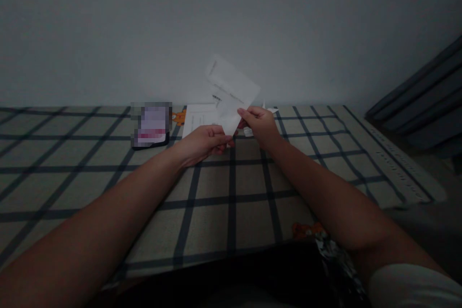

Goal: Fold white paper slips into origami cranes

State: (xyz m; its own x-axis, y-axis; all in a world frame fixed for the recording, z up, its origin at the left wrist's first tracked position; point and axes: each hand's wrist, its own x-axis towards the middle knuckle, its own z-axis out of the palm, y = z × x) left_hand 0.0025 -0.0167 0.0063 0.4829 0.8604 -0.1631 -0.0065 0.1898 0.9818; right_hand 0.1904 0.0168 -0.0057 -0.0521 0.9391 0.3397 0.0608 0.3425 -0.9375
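A creased white sheet of paper (234,82) with printed lines is held up at a tilt between my hands. My left hand (207,142) pinches its lower corner between thumb and fingers. On the sheet's right side, my right hand (259,125) grips the edge with the thumb on top. Behind my left hand a second printed paper (198,116) lies on the checked cloth, partly covered by the hand and the raised sheet. Some white paper pieces (270,109) show behind my right hand; their shape is mostly hidden.
A blurred-out phone-like object (151,125) with a dark edge lies to the left on the checked cloth (212,231). An orange bear figure (179,117) shows beside it. The grey wall (231,19) rises behind the far edge. Dark curtain folds (426,101) hang at the right.
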